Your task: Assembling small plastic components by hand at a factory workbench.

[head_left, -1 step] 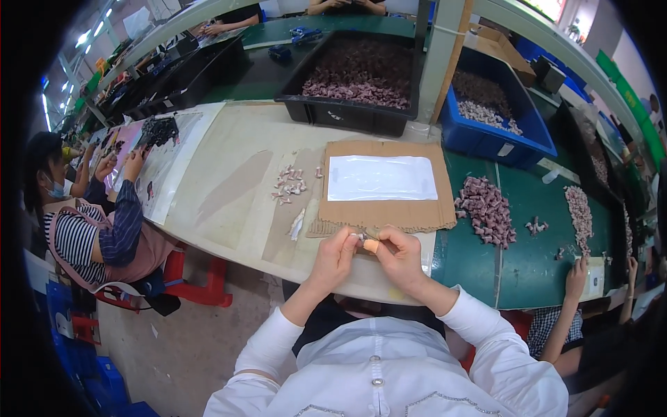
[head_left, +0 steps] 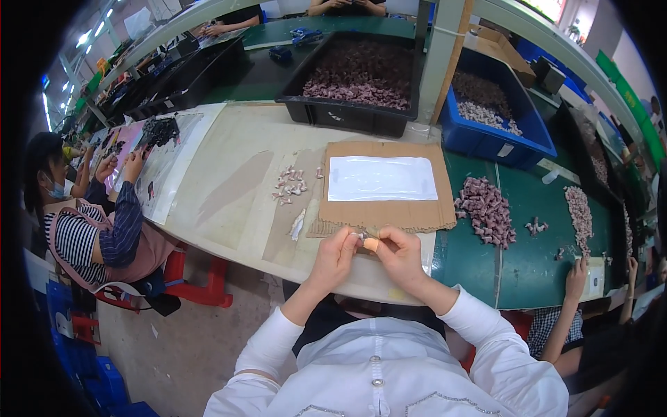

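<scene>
Just in front of the cardboard's near edge, my left hand and my right hand meet with fingers pinched together. Between the fingertips is a small pale pinkish piece, mostly covered, gripped by my left hand. My right fingertips press at its side; whether they grip the piece or something thin is too small to make out. An orange finger cover shows at my right fingers. Beyond lies a cardboard sheet bearing a white sheet. Several small pale pink knobbed pieces lie left of it.
To the right is a pile of pinkish pieces on the green tabletop. A black bin and a blue bin of similar pieces stand behind, beside an upright post. Co-workers sit at left and right.
</scene>
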The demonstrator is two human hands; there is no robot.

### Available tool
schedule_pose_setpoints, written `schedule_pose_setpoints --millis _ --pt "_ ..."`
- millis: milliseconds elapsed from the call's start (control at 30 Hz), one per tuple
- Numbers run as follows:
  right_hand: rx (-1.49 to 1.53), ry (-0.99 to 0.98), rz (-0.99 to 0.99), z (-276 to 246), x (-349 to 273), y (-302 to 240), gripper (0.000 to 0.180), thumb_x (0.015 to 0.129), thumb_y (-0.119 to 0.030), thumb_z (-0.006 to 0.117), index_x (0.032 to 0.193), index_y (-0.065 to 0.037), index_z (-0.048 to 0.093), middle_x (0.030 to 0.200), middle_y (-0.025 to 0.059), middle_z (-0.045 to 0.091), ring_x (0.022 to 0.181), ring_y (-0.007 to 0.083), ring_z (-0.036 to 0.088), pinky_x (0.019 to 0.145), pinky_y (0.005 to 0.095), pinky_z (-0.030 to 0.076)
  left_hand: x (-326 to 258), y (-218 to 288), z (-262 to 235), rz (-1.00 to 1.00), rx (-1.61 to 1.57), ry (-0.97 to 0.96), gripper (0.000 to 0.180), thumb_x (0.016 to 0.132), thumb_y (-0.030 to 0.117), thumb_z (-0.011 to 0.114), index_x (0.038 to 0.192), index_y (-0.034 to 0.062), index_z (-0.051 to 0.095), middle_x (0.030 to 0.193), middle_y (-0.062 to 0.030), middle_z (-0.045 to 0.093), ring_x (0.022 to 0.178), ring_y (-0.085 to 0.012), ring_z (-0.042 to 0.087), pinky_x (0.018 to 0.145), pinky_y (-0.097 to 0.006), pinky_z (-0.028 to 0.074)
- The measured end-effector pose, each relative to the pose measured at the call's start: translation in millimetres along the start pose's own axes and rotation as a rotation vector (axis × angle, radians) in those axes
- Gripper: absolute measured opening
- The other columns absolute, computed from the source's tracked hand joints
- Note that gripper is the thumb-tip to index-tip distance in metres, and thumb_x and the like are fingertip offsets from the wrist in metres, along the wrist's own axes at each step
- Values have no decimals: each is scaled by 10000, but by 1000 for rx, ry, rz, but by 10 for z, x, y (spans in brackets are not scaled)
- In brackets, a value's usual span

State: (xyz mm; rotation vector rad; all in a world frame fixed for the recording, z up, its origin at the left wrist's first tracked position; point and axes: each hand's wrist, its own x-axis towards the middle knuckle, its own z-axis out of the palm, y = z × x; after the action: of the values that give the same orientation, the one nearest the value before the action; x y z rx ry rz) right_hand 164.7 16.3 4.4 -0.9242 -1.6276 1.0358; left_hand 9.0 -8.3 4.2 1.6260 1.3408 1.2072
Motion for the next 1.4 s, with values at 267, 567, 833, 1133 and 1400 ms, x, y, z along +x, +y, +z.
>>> schedule_pose_setpoints --millis 267,567,833,1133,1400 --pt "638 -89 437 -29 135 108 60 846 -58 624 846 -1 606 779 85 651 666 108 595 606 222 480 27 -89 47 -106 -162 12 347 990 252 372 758 22 491 576 17 423 520 -50 370 474 -216 314" --pt "537 -35 349 10 37 109 54 840 -64 638 839 -16 613 770 58 645 661 90 586 603 216 480 27 -80 57 -2 -77 23 335 987 235 366 754 24 482 577 16 420 517 -64 376 480 -228 325" --pt "517 -23 326 106 -40 79 86 837 -74 648 838 6 617 767 30 628 676 64 573 599 204 484 -53 -78 -33 -144 -126 -12 336 978 235 381 743 30 504 584 -14 446 540 -92 414 498 -269 341" --pt "-62 646 162 -1224 -495 71 90 843 -59 596 917 -12 614 802 25 632 698 63 572 608 206 463 -69 -47 3 -128 -211 -17 347 959 215 440 685 26 540 570 24 455 524 -45 391 474 -218 299" --pt "-1001 874 347 -2776 -915 395 153 815 -134 629 904 -9 626 640 117 615 590 243 596 584 352 468 -14 -21 34 -107 -78 -56 237 918 140 519 718 17 554 568 34 457 531 -41 406 480 -208 313"
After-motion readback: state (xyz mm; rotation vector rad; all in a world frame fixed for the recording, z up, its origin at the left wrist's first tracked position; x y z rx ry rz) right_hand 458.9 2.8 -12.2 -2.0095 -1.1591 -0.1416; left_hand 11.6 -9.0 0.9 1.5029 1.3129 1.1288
